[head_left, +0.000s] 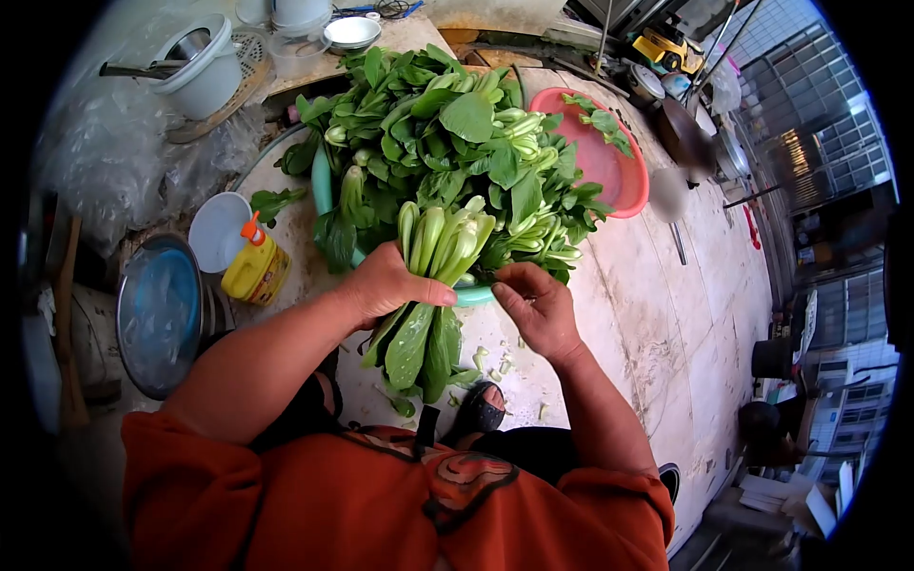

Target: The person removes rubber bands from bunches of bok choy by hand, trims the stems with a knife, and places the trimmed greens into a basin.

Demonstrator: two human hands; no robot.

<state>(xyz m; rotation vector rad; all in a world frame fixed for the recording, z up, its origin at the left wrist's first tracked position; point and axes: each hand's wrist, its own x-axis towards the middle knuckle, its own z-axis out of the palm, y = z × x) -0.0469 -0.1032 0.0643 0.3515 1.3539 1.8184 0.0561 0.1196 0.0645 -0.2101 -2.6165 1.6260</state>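
Note:
A bunch of leafy greens point(433, 247) is gripped in my left hand point(392, 284), its pale stem ends up and its leaves hanging down. Just right of the bunch is my right hand point(538, 309), thumb and fingertips pressed together; whatever they may hold is too small to make out. Beyond both hands a large heap of greens point(409, 124) fills and overhangs a green basin point(324, 186). Behind it to the right, a red-pink basin point(633, 190) has a few leaves at its far edge.
At the left are a yellow bottle point(257, 271) with an orange top, a white tub point(217, 228) and a metal basin point(129, 333). A bucket point(214, 86) stands back left. Cut scraps point(505, 364) lie on the floor near my sandalled foot point(483, 407).

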